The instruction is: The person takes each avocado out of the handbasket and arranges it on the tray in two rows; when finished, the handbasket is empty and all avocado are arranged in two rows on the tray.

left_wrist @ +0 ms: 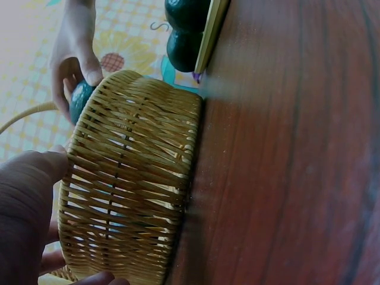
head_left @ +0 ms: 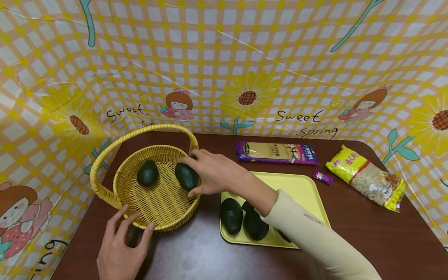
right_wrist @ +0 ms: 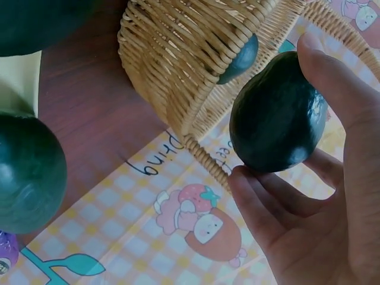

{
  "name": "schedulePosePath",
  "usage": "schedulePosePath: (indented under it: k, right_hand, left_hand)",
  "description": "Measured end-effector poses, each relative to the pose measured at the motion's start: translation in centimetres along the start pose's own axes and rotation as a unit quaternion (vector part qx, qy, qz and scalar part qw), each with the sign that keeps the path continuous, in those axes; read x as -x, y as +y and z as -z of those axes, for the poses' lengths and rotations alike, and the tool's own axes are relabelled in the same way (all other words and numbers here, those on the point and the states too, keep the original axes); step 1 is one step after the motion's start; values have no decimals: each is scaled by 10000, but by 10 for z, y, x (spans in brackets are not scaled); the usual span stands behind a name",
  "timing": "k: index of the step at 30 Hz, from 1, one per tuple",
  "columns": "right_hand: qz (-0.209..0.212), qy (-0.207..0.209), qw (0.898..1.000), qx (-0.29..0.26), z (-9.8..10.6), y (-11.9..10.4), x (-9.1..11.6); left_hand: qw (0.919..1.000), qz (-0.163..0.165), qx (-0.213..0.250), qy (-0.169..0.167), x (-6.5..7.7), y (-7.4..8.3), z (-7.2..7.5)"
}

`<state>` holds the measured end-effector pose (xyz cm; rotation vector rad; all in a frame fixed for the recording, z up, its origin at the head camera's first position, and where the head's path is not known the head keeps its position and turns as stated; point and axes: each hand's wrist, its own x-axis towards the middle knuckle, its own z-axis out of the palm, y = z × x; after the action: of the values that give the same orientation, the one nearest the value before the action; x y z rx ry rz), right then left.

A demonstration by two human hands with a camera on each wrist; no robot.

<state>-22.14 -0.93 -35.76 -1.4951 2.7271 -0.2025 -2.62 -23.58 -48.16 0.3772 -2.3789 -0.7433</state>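
My right hand (head_left: 213, 173) grips a dark green avocado (right_wrist: 278, 113) between thumb and fingers, over the right side of the yellow wicker basket (head_left: 159, 225). Another avocado (head_left: 147, 173) lies inside the basket at the left. At the basket's near left rim is my left hand (head_left: 122, 243), its fingers spread and loosely bent; in the left wrist view its thumb (left_wrist: 44, 163) lies against the rim. On the yellow tray (head_left: 304, 186) to the right, an avocado (head_left: 231, 216) and a second avocado (head_left: 255, 224) lie side by side. My right forearm partly hides more dark fruit there.
Behind the tray lies a purple pasta packet (head_left: 276, 152). A small purple wrapped piece (head_left: 322, 177) sits at the tray's far right corner, and a yellow-ended clear bag (head_left: 367, 179) lies farther right. The basket's tall handle (head_left: 105, 151) arches up. Checked cloth hangs around the brown table.
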Motion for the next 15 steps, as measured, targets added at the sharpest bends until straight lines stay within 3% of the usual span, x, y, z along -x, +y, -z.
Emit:
schedulePosePath:
  k: [15]
  right_hand:
    - [32, 227, 9994, -270, 2, 15, 24]
  left_hand:
    - [10000, -3, 18, 34, 0, 1, 0]
